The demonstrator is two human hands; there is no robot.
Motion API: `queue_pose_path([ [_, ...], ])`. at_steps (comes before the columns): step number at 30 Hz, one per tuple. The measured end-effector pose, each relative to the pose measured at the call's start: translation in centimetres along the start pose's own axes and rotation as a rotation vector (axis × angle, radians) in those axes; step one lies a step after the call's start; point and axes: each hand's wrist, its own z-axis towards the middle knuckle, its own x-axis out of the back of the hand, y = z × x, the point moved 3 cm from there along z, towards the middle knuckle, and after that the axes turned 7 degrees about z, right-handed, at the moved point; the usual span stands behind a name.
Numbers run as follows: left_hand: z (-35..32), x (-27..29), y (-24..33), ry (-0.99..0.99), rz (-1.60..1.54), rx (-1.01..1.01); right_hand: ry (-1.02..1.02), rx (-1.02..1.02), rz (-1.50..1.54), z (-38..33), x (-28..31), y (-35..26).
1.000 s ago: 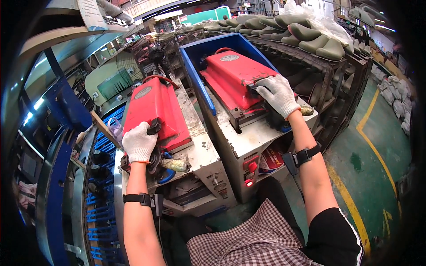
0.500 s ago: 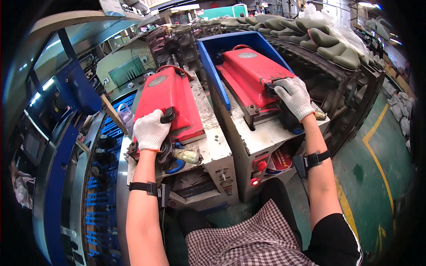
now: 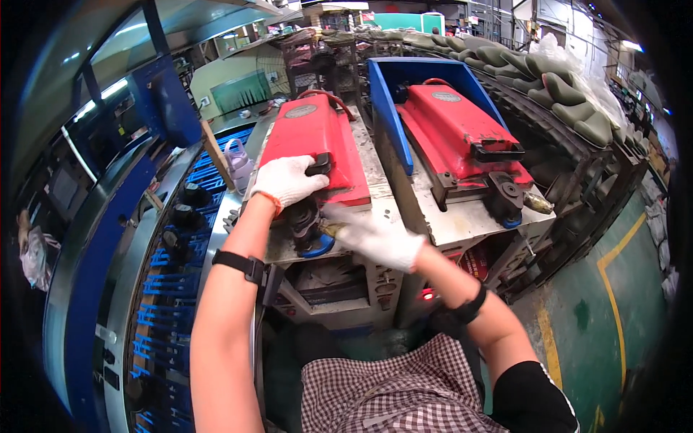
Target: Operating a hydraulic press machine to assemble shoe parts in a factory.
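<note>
My left hand [image 3: 285, 180], in a white knitted glove, is closed round the black handle [image 3: 318, 164] at the near end of the left red machine cover [image 3: 310, 137]. My right hand [image 3: 379, 238], gloved alike, is smeared by motion in front of that machine. Its fingertips are at the tape-wrapped lever [image 3: 330, 229]; whether they grip it is hidden by the blur. Beside the lever sits a dark clamp with a blue curved piece [image 3: 315, 247]. On the right machine, the red cover [image 3: 462, 123] lies down, and no hand is on its black handle [image 3: 497, 151].
A blue guard [image 3: 393, 123] surrounds the right machine's back and side. Several olive-green boot-shaped pieces [image 3: 563, 90] lie on a rack at the right. Blue pegs [image 3: 155, 296] line a rack at the left, near a lilac bottle [image 3: 238, 162]. Yellow lines [image 3: 610, 281] mark the green floor.
My right hand has left the right machine's handle and swung left to the left machine's lever. My left hand stays on its handle. The view has shifted a little left.
</note>
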Motion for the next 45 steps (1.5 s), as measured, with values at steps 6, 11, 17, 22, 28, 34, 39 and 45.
queue_pose_path([
  [6,0.0,-0.3,-2.2,-0.163,-0.151,-0.108,-0.374,-0.200,0.416,-1.2,-10.9,-4.8],
  [11,0.6,0.9,-3.3,-0.152,-0.236,-0.231,-0.067,0.030,-0.186,4.4,-13.2,-1.7],
  [17,2.2,5.4,-4.6,0.200,-0.120,-0.206,-0.165,0.250,-0.302,3.1,-7.1,-5.8],
  [22,4.5,9.8,-5.9,0.630,-0.023,-0.232,0.062,0.379,-0.491,9.2,-1.2,-4.5],
  [28,3.1,11.1,-6.0,0.929,0.097,-0.309,0.059,-0.158,-0.719,22.3,0.0,2.0],
  [34,-3.0,6.4,-8.0,1.171,-0.134,-0.278,-0.116,-0.175,-0.752,28.3,1.9,4.3],
  [39,-9.7,-2.1,-12.6,0.700,-1.600,0.279,0.210,-0.188,0.219,24.9,3.6,0.5],
  [45,-10.2,-7.7,-8.2,0.130,-2.597,0.141,-0.086,0.042,0.894,16.2,-3.5,-6.5],
])
